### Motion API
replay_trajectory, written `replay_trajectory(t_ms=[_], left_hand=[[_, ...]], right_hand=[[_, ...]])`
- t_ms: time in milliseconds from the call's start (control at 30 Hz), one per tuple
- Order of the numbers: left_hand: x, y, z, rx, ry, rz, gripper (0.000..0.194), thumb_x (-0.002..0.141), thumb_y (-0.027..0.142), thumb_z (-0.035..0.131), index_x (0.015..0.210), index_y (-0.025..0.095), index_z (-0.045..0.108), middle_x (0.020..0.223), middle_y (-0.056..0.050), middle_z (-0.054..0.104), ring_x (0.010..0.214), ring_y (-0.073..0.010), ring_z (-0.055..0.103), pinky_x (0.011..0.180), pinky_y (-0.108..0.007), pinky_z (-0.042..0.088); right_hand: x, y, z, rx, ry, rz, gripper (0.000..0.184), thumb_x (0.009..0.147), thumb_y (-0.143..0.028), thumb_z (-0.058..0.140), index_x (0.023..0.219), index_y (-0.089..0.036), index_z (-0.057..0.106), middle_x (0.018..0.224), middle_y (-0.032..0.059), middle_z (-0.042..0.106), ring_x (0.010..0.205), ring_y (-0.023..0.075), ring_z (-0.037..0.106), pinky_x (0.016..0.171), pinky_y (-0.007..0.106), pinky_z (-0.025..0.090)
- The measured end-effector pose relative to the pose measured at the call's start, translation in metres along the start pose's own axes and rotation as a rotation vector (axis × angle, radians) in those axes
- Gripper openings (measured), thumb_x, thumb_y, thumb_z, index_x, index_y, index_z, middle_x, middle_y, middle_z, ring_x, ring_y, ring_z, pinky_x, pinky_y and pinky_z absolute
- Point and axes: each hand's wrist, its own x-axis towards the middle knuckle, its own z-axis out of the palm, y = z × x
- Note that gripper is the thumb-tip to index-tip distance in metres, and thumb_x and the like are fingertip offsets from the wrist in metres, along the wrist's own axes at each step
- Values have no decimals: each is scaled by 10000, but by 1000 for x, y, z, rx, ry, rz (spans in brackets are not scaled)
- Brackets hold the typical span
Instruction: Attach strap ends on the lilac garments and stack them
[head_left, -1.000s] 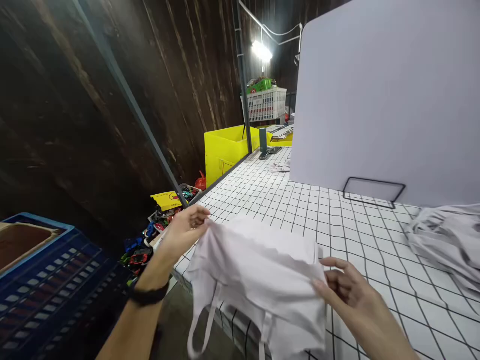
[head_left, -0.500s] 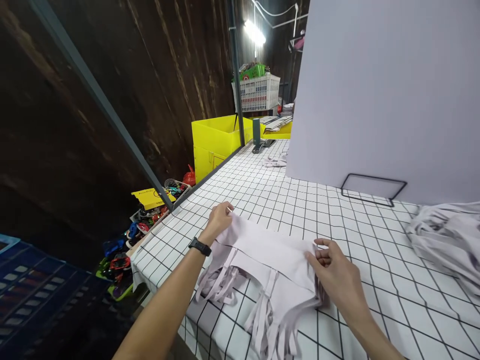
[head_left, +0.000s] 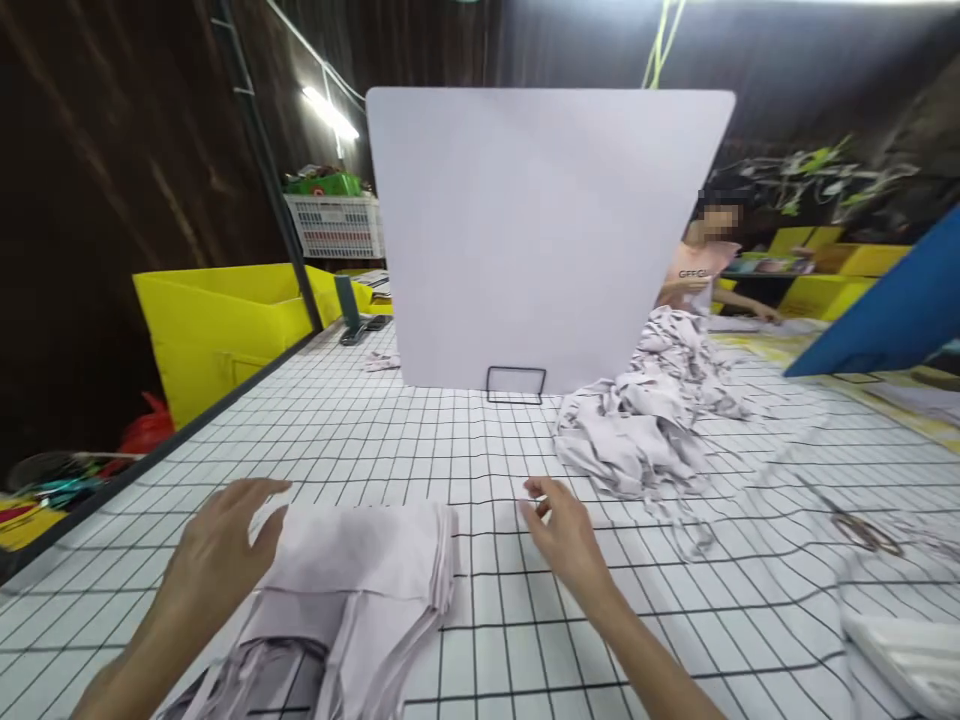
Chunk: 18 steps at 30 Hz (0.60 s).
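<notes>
A folded stack of pale lilac cloth pieces (head_left: 360,580) lies on the gridded white table (head_left: 480,450) near its front left. My left hand (head_left: 217,555) rests flat on the stack's left edge, fingers stretched out. To the right of the stack my right hand (head_left: 566,530) hovers just over the table, its fingers loosely curled and apart, with nothing in them. A loose heap of the same pale cloth (head_left: 645,420) lies farther back on the right.
A white upright board (head_left: 540,230) on a wire stand crosses the table's middle. Yellow bins (head_left: 217,320) stand at the left, a white basket (head_left: 337,225) behind them. Another person (head_left: 701,275) sits beyond the board. Scissors (head_left: 862,530) and white cloth (head_left: 900,640) lie at right.
Both hands have let go of the cloth piece, which now lies on the stack. The view has swung right; my right hand has lifted off the stack and moved right.
</notes>
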Motion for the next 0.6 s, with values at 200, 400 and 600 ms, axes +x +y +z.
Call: replay_trajectory(t_ms=[200,400,600], left_hand=[[-33,127,22,-359,-252,167,293,952,386,487,1120,285,705,1235,-59,680,1080,-286,659,822,-432,607],[-19,248,75,-479,-515,401,275,929,179,494,1151,212,654,1182,-99,667,1143,-270,599,998,-441,513],[-2,317,132,-337,-628,520,405,865,104,573,1262,177,601,1276,-149,596,1186,-325,531,988,-490,460]], right_hand=[[69,71,-74,-175,279,147,118,856,-237,624,945,-164,646,1045,130,656,1055,302,593,942,489,437],[48,81,-104,-78,223,161,192,842,-362,573,758,-211,656,753,46,656,777,250,606,728,352,460],[-8,90,-130,114,121,259,324,791,-518,608,789,-209,704,587,-13,587,583,192,542,540,280,419]])
